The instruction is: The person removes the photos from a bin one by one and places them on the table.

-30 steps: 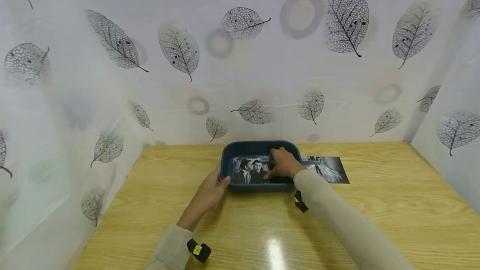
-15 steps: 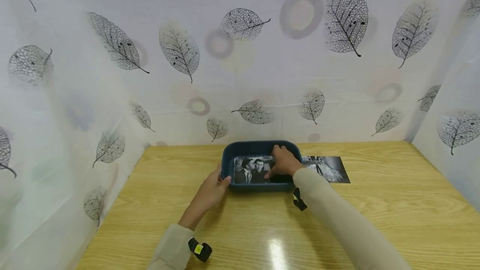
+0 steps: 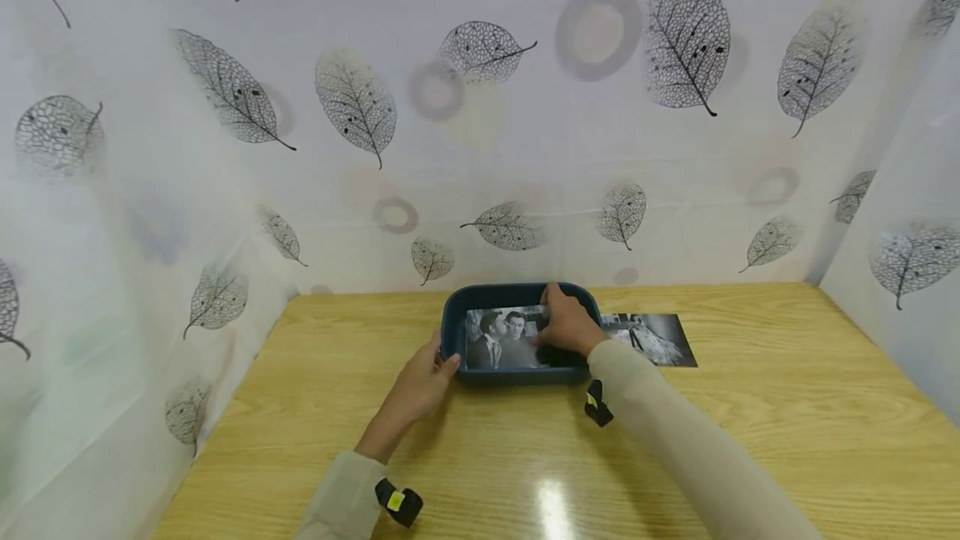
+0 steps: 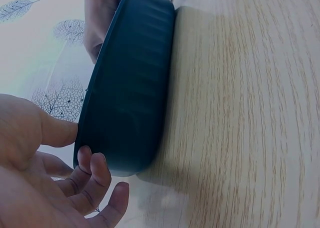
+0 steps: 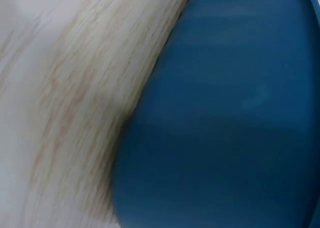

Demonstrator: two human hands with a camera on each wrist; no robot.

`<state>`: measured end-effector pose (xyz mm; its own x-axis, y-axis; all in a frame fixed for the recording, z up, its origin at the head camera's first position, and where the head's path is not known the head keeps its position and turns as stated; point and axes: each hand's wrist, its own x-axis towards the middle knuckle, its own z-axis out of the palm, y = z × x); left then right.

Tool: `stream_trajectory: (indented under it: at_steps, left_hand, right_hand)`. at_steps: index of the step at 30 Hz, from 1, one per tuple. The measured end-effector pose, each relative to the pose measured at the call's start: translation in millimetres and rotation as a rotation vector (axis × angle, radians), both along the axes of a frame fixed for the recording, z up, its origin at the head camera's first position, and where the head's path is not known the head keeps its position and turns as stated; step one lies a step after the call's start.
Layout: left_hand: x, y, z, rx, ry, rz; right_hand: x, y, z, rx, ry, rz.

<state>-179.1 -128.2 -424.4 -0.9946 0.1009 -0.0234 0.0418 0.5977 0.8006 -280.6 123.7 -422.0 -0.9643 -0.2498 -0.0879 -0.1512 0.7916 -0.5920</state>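
Since the earlier frame, the portrait photo (image 3: 491,340) has tipped up slightly inside the blue tray (image 3: 517,376), its far edge higher and its surface paler, and the right hand (image 3: 570,326) has shifted a little with it. From my end of the feed, I judge that the right fingers are pinching this photo near its right edge (my right wrist view gives me mostly tray wall and blur, so the head view decides it). The left hand (image 3: 420,380) grasps the tray's left end, thumb at the rim. My worry is the close walls: a hasty tug could catch a corner and crease the print, and if the left fingers slackened, the tray could slide on the tabletop (image 3: 337,390). I count two hands, one tray and two photos; the outer photo (image 3: 656,338) lies at the tray's right end, partly hidden. Whether more sit beneath the portrait photo, I cannot tell.
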Motion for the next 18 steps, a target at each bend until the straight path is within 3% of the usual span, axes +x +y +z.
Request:
stream_trajectory:
  at_steps: [9, 18]
  left_hand:
    - [0.9, -0.5, -0.9, 0.008, 0.007, -0.006]
    - [0.7, -0.6, 0.3, 0.007, 0.018, -0.008]
  right_hand:
    - [2.2, 7.7, 5.1, -0.173, 0.073, 0.056]
    - [6.3, 15.8, 25.5, -0.314, 0.027, 0.051]
